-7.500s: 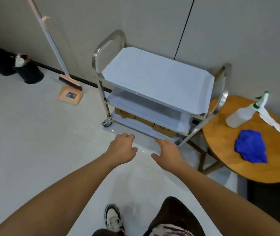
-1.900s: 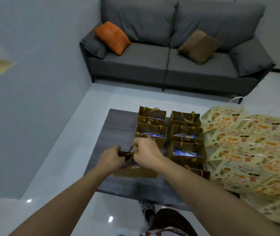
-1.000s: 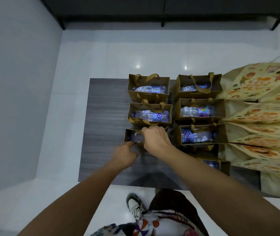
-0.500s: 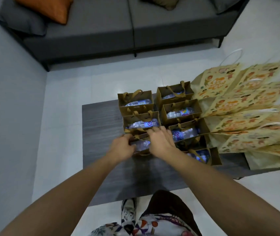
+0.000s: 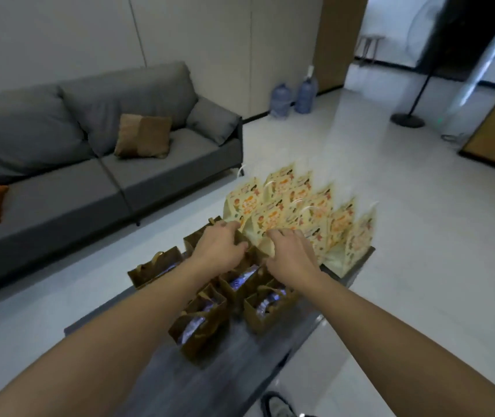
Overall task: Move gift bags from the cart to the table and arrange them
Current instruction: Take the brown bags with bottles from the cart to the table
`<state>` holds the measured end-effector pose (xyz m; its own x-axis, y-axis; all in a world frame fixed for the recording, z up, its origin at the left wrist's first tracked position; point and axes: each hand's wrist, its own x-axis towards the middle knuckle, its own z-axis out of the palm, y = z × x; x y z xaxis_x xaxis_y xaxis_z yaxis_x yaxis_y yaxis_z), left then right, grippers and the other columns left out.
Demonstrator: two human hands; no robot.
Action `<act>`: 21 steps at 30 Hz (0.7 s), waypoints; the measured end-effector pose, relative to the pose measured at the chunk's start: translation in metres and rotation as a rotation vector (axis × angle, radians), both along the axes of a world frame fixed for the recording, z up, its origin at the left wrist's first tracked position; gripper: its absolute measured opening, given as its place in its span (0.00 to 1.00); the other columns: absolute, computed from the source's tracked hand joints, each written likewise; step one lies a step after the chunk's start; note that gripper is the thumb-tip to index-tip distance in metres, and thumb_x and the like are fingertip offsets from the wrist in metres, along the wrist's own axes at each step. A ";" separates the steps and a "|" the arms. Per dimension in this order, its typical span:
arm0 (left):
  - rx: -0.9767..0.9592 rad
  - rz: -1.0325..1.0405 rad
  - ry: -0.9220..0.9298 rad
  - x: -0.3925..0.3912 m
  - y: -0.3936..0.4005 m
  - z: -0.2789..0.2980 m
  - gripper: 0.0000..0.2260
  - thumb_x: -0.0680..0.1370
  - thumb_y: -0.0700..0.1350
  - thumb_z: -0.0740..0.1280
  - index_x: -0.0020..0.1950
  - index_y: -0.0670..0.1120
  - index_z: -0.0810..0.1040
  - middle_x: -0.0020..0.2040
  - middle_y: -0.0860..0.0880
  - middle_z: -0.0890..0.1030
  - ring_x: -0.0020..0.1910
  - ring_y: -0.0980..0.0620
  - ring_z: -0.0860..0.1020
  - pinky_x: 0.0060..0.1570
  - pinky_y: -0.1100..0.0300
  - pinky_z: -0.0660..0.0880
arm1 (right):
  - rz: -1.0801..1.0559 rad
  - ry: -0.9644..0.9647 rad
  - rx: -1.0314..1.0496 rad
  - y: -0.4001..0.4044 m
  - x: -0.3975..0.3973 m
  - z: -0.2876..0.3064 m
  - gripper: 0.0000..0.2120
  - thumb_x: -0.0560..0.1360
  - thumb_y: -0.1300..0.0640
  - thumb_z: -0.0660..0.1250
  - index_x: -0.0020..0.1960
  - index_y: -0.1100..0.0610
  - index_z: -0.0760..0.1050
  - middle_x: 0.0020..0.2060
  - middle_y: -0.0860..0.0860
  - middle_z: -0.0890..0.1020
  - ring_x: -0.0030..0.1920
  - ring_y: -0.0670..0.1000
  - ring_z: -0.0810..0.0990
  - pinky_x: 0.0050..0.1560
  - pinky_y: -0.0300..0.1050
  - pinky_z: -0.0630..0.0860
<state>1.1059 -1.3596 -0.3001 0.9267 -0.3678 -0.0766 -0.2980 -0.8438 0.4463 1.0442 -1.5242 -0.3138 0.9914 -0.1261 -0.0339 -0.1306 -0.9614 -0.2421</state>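
Several brown gift bags (image 5: 199, 329) with water bottles inside stand in two rows on the dark table (image 5: 210, 383). Behind them is a block of several yellow patterned gift bags (image 5: 315, 212). My left hand (image 5: 219, 248) and my right hand (image 5: 291, 254) reach over the rows to the far brown gift bag (image 5: 252, 257) that sits between them, against the yellow ones. The fingers of both hands curl over its top edges. The picture is blurred by motion. The cart is out of view.
A grey sofa (image 5: 89, 176) with a brown cushion (image 5: 144, 135) runs along the left wall. Two water jugs (image 5: 294, 96) stand by the far wall, and a fan stand (image 5: 407, 118) on the white floor to the right. My shoe (image 5: 276, 407) shows below the table edge.
My view has swung up and to the right, from straight down on the table to along it. Both hands have moved from the near left bag to a bag farther along the row.
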 end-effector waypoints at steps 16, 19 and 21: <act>0.036 -0.903 -0.180 -0.209 -0.433 0.038 0.25 0.81 0.55 0.63 0.77 0.49 0.66 0.75 0.47 0.68 0.73 0.44 0.66 0.68 0.47 0.69 | -0.868 -0.107 0.065 -0.338 -0.313 0.027 0.30 0.79 0.46 0.67 0.77 0.52 0.63 0.71 0.52 0.72 0.70 0.57 0.68 0.68 0.50 0.67; 0.048 -1.061 -0.189 -0.267 -0.510 0.023 0.25 0.82 0.56 0.63 0.77 0.49 0.66 0.76 0.46 0.67 0.73 0.45 0.66 0.69 0.48 0.69 | -1.028 -0.075 0.090 -0.397 -0.386 0.009 0.30 0.79 0.45 0.67 0.77 0.52 0.63 0.70 0.53 0.73 0.69 0.57 0.69 0.66 0.51 0.68; 0.068 -1.142 -0.178 -0.306 -0.556 0.013 0.26 0.82 0.57 0.62 0.77 0.50 0.65 0.77 0.47 0.66 0.74 0.45 0.65 0.70 0.48 0.69 | -1.131 -0.043 0.128 -0.431 -0.431 -0.003 0.30 0.79 0.45 0.66 0.77 0.52 0.63 0.69 0.53 0.74 0.68 0.58 0.70 0.65 0.52 0.69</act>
<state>0.8002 -1.9156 -0.2868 0.0573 -0.9979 -0.0303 -0.9565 -0.0636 0.2848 0.6135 -1.9556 -0.3172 0.3121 -0.9467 -0.0799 -0.8962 -0.2654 -0.3554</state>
